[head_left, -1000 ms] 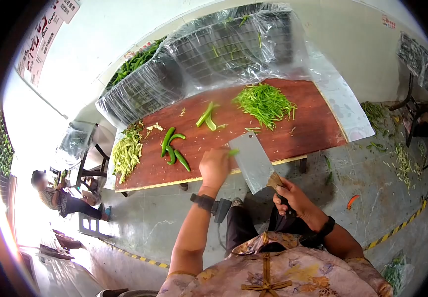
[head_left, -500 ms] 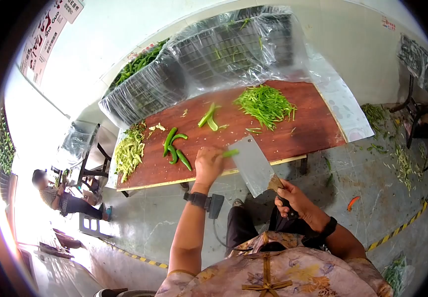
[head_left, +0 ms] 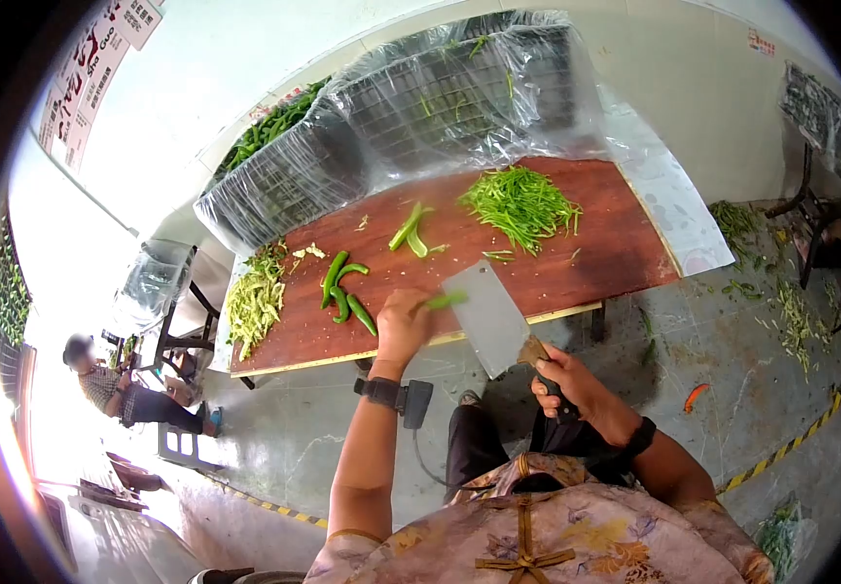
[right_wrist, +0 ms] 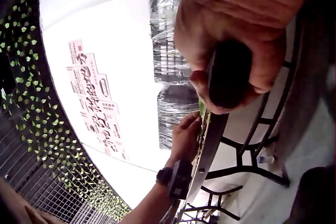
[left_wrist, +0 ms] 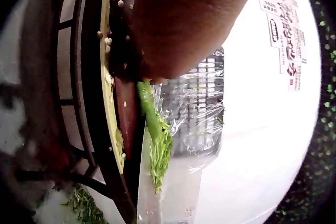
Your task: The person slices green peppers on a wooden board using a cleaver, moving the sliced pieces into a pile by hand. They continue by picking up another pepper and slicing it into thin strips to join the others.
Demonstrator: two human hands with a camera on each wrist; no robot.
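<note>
My right hand (head_left: pixel 576 389) grips the dark handle of a wide cleaver (head_left: pixel 490 316), its blade pointing up and left over the table's front edge. Close to the blade's left side, my left hand (head_left: pixel 405 326) holds a green pepper piece (head_left: pixel 447 300) that sticks out to the right of the fingers. In the left wrist view the pepper piece (left_wrist: pixel 150 112) lies against the blade, under the hand (left_wrist: pixel 184 19). Several whole green peppers (head_left: pixel 342 290) rest left of that hand. Split pepper pieces (head_left: pixel 409 232) lie behind it. The right wrist view shows the right hand (right_wrist: pixel 236 29) round the handle end.
Shredded green pepper (head_left: pixel 522 209) is heaped at the back right of the red-brown table (head_left: pixel 615 253), pale scraps (head_left: pixel 255 302) at its left end. Plastic-covered crates (head_left: pixel 459 92) stand along the back. A seated person (head_left: pixel 109 384) is at far left.
The left hand and its pepper piece have moved slightly left, with the piece now beside the blade's upper left edge. The cleaver has shifted slightly left and its handle is raised a little.
</note>
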